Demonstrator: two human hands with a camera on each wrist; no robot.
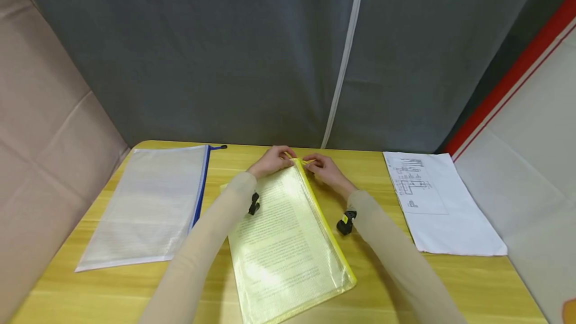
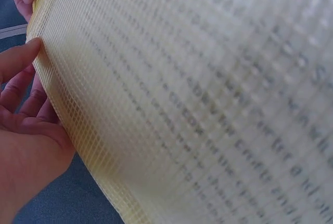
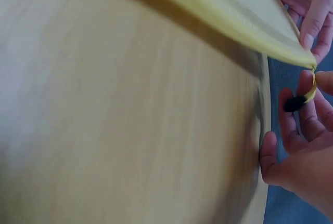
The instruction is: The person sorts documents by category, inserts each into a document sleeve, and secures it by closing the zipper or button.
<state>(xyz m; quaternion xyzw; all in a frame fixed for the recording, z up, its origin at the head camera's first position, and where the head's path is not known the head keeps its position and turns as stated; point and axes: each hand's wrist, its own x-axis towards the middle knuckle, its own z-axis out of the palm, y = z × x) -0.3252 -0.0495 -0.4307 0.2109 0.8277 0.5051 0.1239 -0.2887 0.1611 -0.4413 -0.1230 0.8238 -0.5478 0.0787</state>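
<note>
A yellow mesh zipper pouch (image 1: 288, 244) with printed pages showing through it lies slanted on the table, its far end lifted. My left hand (image 1: 272, 161) pinches the far corner, thumb on the mesh face and fingers behind it, as the left wrist view shows. Just right of that corner, my right hand (image 1: 327, 171) pinches the yellow zipper pull strap (image 3: 312, 89), whose black tip (image 3: 295, 104) hangs against the fingers. The yellow zipper edge (image 1: 321, 214) runs down the pouch's right side.
On the left lies a clear mesh pouch (image 1: 148, 204) with a blue zipper (image 1: 201, 189). A stack of white paper (image 1: 450, 219) with a printed diagram sits at the right on the wooden table (image 1: 373, 284). A grey curtain (image 1: 225, 54) hangs behind the table.
</note>
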